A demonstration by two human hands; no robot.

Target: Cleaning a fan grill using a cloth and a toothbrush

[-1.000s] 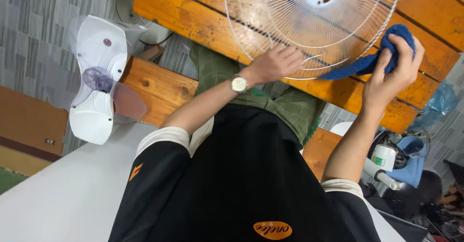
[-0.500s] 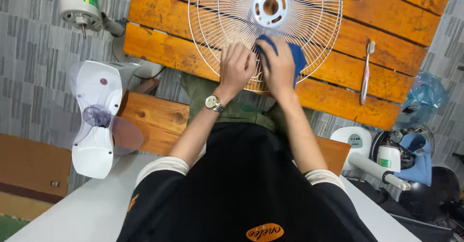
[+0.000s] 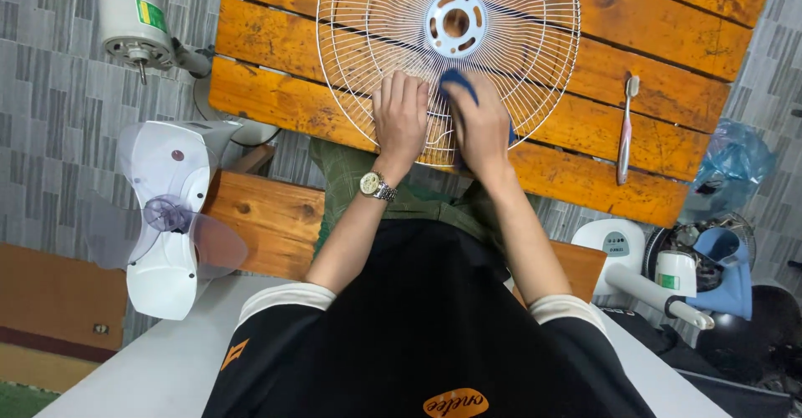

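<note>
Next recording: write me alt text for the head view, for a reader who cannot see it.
Seen from above, a person's right hand presses a blue cloth onto a white wire fan guard lying on an orange wooden table, the left hand flat beside it. A toothbrush lies to the right.

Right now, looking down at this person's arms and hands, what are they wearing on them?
Both hands are bare, with no gloves. The left hand has a metal wristwatch with a pale round face and a link band at its wrist. The right hand wears nothing at the wrist. Both forearms are uncovered; the short black sleeves end above the elbows in pale, cream-coloured cuffs, and the left sleeve bears a small orange mark.
</note>
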